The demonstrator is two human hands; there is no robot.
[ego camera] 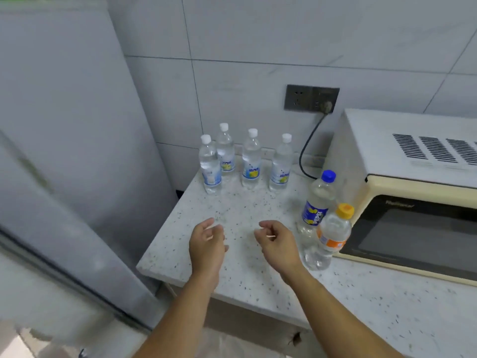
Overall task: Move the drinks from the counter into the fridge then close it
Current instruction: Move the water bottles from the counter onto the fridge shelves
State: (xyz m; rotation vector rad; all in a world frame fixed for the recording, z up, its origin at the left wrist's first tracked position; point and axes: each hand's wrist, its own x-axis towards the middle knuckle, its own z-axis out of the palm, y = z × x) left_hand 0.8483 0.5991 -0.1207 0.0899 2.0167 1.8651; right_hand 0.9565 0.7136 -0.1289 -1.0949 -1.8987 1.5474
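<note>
Six bottles (251, 161) stand on the counter (232, 254); both hands hover empty.

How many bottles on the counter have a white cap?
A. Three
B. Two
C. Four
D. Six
C. Four white-capped bottles stand in a row near the wall on the counter; the other two, by the microwave, have different caps: the Pepsi bottle a blue one and the nearest bottle an orange one.

Six bottles (251, 158) on counter (240, 257), empty hands (206, 244)
</note>
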